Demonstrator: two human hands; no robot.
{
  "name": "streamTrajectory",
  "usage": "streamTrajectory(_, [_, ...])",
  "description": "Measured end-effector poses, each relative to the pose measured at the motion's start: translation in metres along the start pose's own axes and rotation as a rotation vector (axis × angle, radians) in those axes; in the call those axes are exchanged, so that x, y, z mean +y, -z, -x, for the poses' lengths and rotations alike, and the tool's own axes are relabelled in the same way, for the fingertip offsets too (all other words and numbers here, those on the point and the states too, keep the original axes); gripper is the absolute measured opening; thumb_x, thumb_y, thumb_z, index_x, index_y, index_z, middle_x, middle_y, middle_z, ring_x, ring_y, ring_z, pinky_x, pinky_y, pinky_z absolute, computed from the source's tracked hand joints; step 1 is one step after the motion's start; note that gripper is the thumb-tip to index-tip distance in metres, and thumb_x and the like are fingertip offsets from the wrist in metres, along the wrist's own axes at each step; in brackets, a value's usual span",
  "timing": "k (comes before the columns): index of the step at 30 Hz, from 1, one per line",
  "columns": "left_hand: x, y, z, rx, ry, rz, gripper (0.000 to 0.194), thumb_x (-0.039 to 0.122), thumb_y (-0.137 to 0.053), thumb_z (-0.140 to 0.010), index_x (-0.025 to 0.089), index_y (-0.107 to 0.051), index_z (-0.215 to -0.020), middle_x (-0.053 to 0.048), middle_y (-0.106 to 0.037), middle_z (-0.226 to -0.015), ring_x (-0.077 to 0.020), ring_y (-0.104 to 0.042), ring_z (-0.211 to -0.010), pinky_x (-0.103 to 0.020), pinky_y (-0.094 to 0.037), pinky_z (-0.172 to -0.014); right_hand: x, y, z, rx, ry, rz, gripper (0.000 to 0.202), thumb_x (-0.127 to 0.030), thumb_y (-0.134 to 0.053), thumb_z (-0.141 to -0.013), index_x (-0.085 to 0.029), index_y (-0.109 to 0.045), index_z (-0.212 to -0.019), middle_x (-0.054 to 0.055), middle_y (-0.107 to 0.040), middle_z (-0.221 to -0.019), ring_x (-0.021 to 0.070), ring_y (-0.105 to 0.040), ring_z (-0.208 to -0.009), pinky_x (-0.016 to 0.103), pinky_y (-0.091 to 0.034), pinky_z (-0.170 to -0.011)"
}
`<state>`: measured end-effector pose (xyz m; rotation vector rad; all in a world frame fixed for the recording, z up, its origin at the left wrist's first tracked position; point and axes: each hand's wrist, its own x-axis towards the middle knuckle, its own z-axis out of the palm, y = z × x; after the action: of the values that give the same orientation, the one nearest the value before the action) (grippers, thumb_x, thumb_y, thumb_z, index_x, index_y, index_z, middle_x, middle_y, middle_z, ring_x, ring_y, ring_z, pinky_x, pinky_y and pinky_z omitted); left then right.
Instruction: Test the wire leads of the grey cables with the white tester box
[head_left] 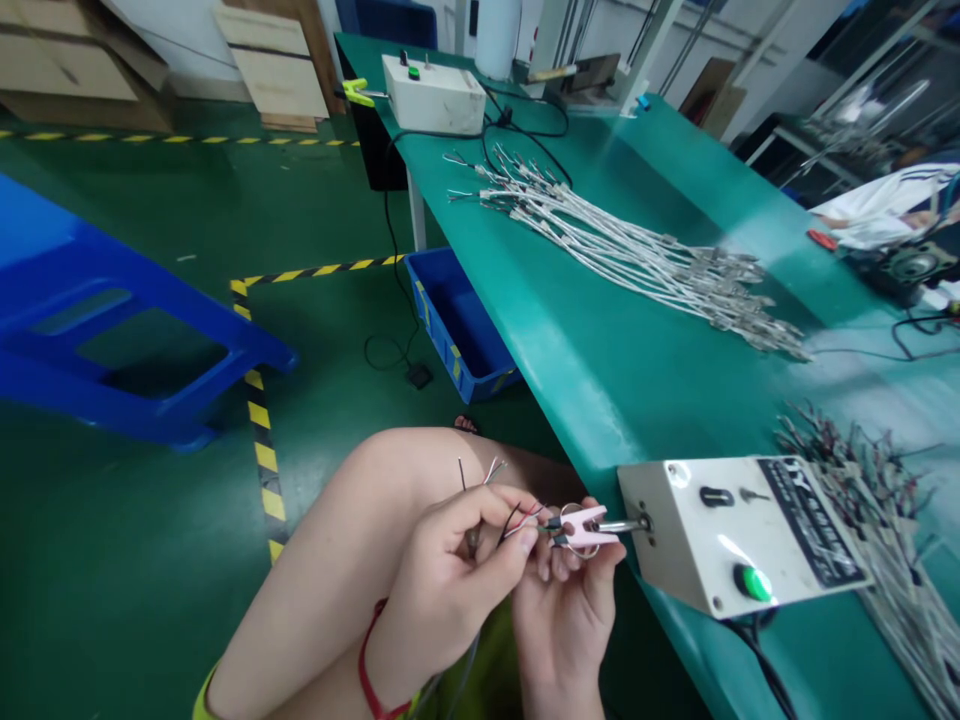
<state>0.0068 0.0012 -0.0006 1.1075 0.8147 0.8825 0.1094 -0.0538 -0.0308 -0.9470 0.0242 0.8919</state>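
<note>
My left hand (457,570), with a red cord round its wrist, is closed in a pinch on the thin wires (529,518) at the end of a grey cable (466,665). Black, white and red strands stick out between the fingers, and their tips reach the dark jaws of a pink spring clip (581,527). The clip sits on a metal shaft projecting from a white control box (739,530) with a lit green button. My right hand (562,620) is palm up beneath the clip, its thumb and a finger closed on the clip's handles.
Bundles of white cables (622,240) and grey cables (885,540) lie on the green table (570,350). A second white box (435,95) with a yellow clip stands at the far end. A blue crate (465,330) and blue stool (112,320) are on the floor. Another person's sleeve (885,210) shows at right.
</note>
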Motion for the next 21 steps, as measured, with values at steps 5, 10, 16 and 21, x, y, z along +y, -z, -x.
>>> streamTrajectory(5, [-0.002,-0.001,0.000,0.001,0.006,-0.006,0.018,0.014,-0.068,-0.097,0.018,-0.072,-0.080,-0.006,-0.080,-0.101,-0.0125,-0.062,-0.069,-0.025,-0.046,-0.059,0.000,0.003,0.000,-0.010,0.015,0.039,0.044,-0.066,-0.086,-0.080,-0.031,-0.079,-0.106,-0.009,-0.040,-0.062,0.0123,-0.030,-0.052,0.027,-0.049,-0.056])
streamTrajectory(10, [-0.001,-0.001,0.000,-0.007,-0.027,-0.004,0.020,0.012,-0.067,-0.097,0.018,-0.073,-0.079,-0.006,-0.081,-0.098,-0.0137,-0.065,-0.073,-0.025,-0.049,-0.063,-0.003,0.005,0.002,-0.003,-0.012,0.032,0.044,-0.065,-0.088,-0.077,-0.030,-0.080,-0.102,-0.009,-0.039,-0.062,0.0103,-0.024,-0.051,0.023,-0.045,-0.051])
streamTrajectory(16, [-0.003,-0.001,-0.001,-0.009,-0.037,-0.003,0.019,0.012,-0.068,-0.097,0.019,-0.070,-0.079,-0.007,-0.080,-0.101,-0.0174,-0.072,-0.085,-0.026,-0.054,-0.074,-0.002,0.011,0.015,-0.105,-0.026,0.138,0.042,-0.067,-0.076,-0.088,-0.025,-0.078,-0.094,-0.006,-0.048,-0.057,0.0083,-0.033,-0.047,0.021,-0.041,-0.047])
streamTrajectory(21, [-0.010,0.002,0.002,0.008,-0.060,-0.064,0.021,0.015,-0.067,-0.098,0.018,-0.069,-0.078,-0.007,-0.079,-0.105,-0.0141,-0.068,-0.074,-0.026,-0.048,-0.062,-0.036,0.043,0.038,0.210,0.597,0.799,0.033,-0.042,-0.090,-0.081,-0.021,-0.080,-0.104,0.007,-0.075,-0.079,0.0176,-0.065,-0.061,0.026,-0.045,-0.047])
